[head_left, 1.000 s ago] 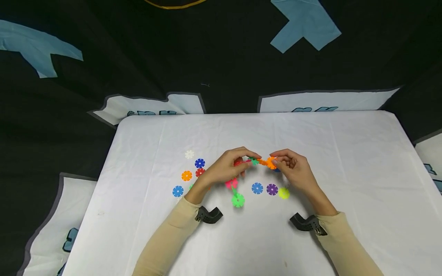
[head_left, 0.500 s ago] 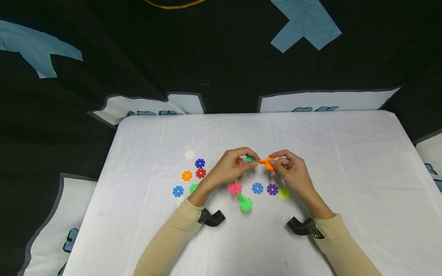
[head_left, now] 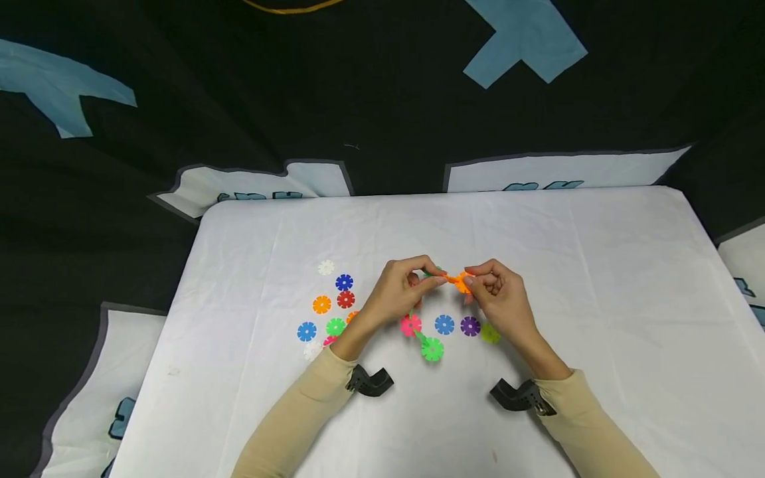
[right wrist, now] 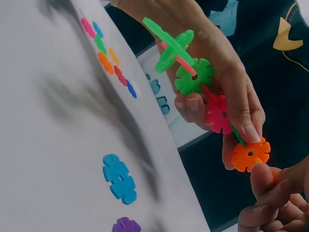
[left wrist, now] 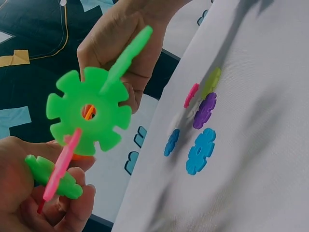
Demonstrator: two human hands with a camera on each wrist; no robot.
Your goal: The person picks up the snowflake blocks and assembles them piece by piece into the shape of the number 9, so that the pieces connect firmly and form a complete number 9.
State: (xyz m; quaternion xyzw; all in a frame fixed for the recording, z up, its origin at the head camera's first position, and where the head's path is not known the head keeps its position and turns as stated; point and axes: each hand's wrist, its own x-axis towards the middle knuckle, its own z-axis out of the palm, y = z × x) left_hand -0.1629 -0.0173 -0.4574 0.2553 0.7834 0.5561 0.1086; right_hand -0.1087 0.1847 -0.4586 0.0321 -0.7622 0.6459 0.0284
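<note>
My fingers (head_left: 423, 263) are bent into narrow pinches: my left hand (head_left: 391, 292) grips the chain of notched flower discs (right wrist: 215, 119) near its orange end; my right hand (head_left: 505, 302) pinches the orange disc (head_left: 462, 285) there, seemingly bracing the join. The chain hangs above the white table (head_left: 538, 252), loose discs (head_left: 317, 307) to its left.

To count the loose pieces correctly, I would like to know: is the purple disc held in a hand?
No, the purple disc lies on the white table between a light blue disc and a yellow-green disc.

Orange disc (right wrist: 243, 155), green disc (left wrist: 72, 113), white tablecloth (head_left: 597, 299)
</note>
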